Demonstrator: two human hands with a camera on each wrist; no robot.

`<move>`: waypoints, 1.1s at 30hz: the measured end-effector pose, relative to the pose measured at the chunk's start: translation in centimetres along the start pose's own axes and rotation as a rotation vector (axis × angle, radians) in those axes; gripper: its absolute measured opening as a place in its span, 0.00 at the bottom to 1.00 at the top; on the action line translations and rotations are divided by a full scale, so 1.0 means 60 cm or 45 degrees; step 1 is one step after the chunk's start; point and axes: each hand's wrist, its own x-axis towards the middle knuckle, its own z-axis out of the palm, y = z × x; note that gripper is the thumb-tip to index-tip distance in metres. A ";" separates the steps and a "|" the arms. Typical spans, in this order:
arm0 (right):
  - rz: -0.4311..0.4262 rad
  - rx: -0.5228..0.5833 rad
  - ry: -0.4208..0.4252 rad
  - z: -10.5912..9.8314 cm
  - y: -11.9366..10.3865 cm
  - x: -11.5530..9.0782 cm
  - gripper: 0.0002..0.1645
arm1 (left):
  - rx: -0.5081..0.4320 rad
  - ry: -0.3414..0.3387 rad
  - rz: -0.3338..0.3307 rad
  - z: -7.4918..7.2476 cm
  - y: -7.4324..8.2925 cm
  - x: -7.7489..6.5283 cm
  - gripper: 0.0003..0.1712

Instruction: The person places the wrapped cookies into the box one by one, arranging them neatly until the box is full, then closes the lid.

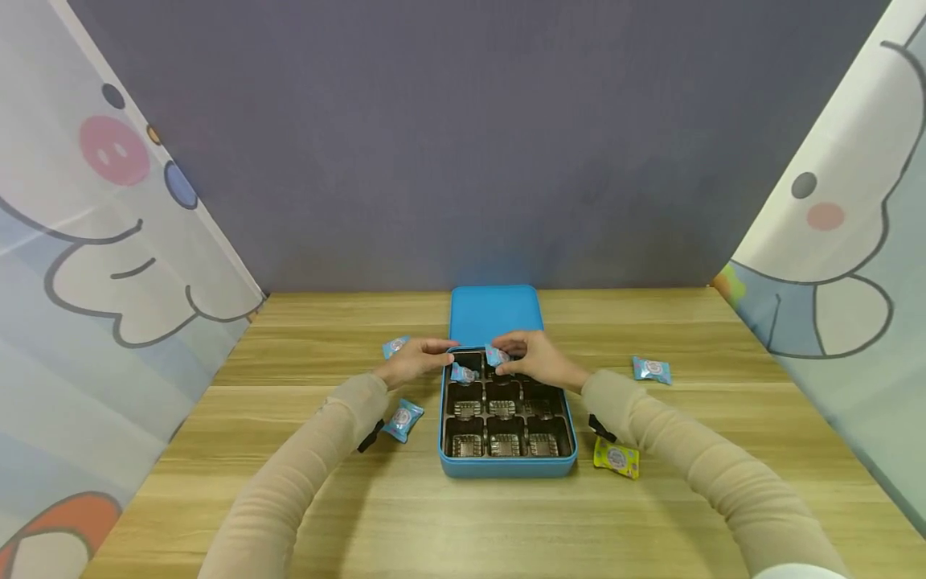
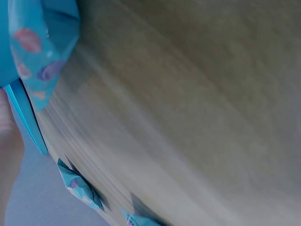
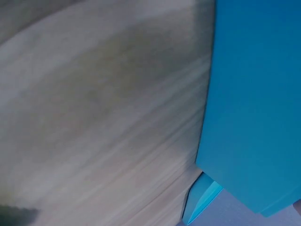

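A blue tin [image 1: 506, 468] holds a dark plastic tray with several square compartments. My right hand [image 1: 542, 360] pinches a blue-wrapped candy [image 1: 496, 355] between thumb and fingers over the back row. Another blue-wrapped candy [image 1: 464, 373] sits at the back left compartment, tilted. Beside it, my left hand [image 1: 415, 361] has its fingers stretched to the tin's back left rim, with the thumb near that candy. Only the edge of the left hand [image 2: 8, 155] shows in the left wrist view. The tin's blue wall [image 3: 254, 94] fills the right side of the right wrist view.
The blue lid [image 1: 496, 312] lies behind the tin. Blue-wrapped candies lie left of the tin, one near [image 1: 403, 420] and one farther back [image 1: 394, 346]. To the right are a blue candy [image 1: 652, 370] and a yellow one [image 1: 616, 457]. A grey wall [image 1: 492, 145] closes the wooden table's back.
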 end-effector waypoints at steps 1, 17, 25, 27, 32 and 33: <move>-0.006 0.001 0.005 0.001 0.000 0.000 0.33 | 0.002 0.002 -0.005 0.000 0.001 -0.001 0.24; -0.025 -0.058 0.011 0.001 0.003 -0.006 0.31 | -0.001 -0.023 0.018 0.001 -0.004 0.004 0.28; 0.015 -0.050 0.010 0.003 0.004 -0.004 0.31 | 0.000 -0.011 0.027 -0.001 -0.003 0.002 0.27; 0.011 -0.060 0.004 0.003 0.003 -0.004 0.32 | -0.008 -0.003 0.022 -0.001 -0.003 0.000 0.26; -0.008 -0.092 -0.001 0.005 0.004 -0.006 0.32 | -0.030 -0.002 0.027 0.002 -0.003 -0.004 0.25; -0.013 -0.096 0.001 0.005 0.004 -0.006 0.31 | -0.032 -0.001 0.025 0.003 -0.002 -0.004 0.25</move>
